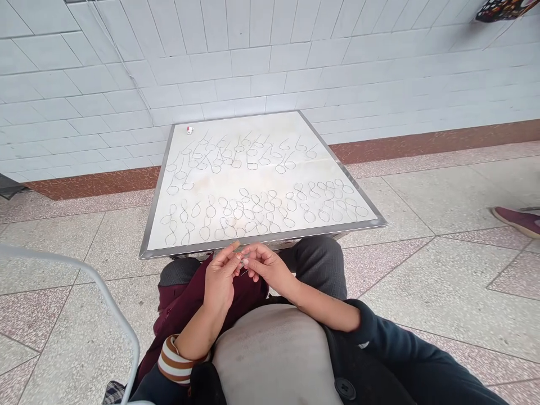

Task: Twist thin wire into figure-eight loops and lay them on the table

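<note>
My left hand (221,275) and my right hand (266,266) meet over my lap, just in front of the table's near edge. Both are closed, thumbs against fingertips, pinching a thin wire (243,273). Only a small curved bit of it shows; the fingers hide the rest. Beyond them, on the white tabletop (223,183), lie many bent wires. Those nearest me are figure-eight loops (185,211), some overlapping. Farther back are single loops with one straight tail (280,146).
A grey metal edge (261,238) frames the table, which stands against a white tiled wall (253,62). A small red-and-white object (189,130) sits at its back left corner. At left is a pale curved tube (105,292). Someone's shoe (517,221) shows at far right.
</note>
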{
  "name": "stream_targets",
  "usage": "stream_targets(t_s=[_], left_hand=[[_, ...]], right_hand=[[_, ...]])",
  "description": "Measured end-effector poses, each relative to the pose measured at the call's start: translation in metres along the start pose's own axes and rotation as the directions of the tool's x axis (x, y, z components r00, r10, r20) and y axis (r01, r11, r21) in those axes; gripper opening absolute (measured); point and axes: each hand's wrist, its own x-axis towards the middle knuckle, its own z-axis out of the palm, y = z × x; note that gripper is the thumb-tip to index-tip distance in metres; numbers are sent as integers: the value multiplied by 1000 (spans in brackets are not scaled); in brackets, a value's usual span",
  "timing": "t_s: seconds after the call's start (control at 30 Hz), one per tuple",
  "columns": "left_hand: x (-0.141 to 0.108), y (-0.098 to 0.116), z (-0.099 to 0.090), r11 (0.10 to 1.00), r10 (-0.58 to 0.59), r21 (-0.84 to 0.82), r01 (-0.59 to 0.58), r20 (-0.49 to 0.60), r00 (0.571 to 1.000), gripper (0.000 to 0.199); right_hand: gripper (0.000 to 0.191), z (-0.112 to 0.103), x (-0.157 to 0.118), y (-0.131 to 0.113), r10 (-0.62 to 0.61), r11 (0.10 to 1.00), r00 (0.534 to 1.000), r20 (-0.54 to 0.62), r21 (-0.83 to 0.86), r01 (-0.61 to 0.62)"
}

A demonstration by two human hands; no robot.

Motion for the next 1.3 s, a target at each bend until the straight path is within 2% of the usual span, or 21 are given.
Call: stream_targets(t_s=[0.1, 0.23, 0.47, 0.57, 0.67, 0.77, 0.87, 0.93, 1.0, 1.07, 1.13, 1.2, 1.3], left_hand=[[0, 2, -2, 999, 19, 33, -19, 8, 1000, 41], [0, 3, -4, 998, 33, 55, -33, 7, 999, 44], [-1, 3, -6, 987, 67, 144, -76, 71, 995, 48], [-3, 3, -5, 958, 123, 242, -151, 129, 984, 51], [-6, 4, -5, 925, 156, 322, -200, 156, 975, 55], [-9, 6, -4, 887, 173, 393, -241, 202, 964, 60], [-12, 9, -2, 861, 171, 442, -253, 216, 961, 61], [-13, 11, -1, 851, 162, 461, -250, 222, 962, 61], [-14, 12, 0, 839, 154, 482, -251, 231, 961, 61], [-15, 12, 0, 827, 157, 498, -260, 240, 958, 61], [-15, 11, -1, 820, 174, 499, -280, 248, 953, 61], [-15, 9, -1, 815, 194, 497, -298, 252, 948, 63], [-16, 6, -3, 799, 211, 512, -315, 252, 944, 64]], right_hand=[[27, -2, 0, -2, 7, 999, 1000, 14, -35, -6], [28, -6, -3, -13, -16, 998, 997, -73, -70, 11], [31, -9, -2, -13, -56, 986, 987, -149, 147, 78], [29, -9, -1, -10, -106, 992, 973, -205, 52, 119], [36, -12, -3, -12, -175, 970, 975, -138, -195, 147], [43, -18, -5, -18, -226, 882, 974, 28, -419, 217], [42, -28, -5, -26, -257, 780, 942, 215, -530, 333], [41, -33, -5, -30, -257, 743, 925, 281, -554, 375], [40, -35, -5, -31, -271, 736, 929, 254, -567, 370], [36, -35, -6, -30, -321, 738, 932, 167, -573, 357], [30, -33, -7, -28, -386, 712, 915, 113, -595, 374], [26, -32, -7, -26, -426, 668, 894, 142, -617, 416], [27, -33, -5, -26, -407, 650, 882, 240, -602, 464]])
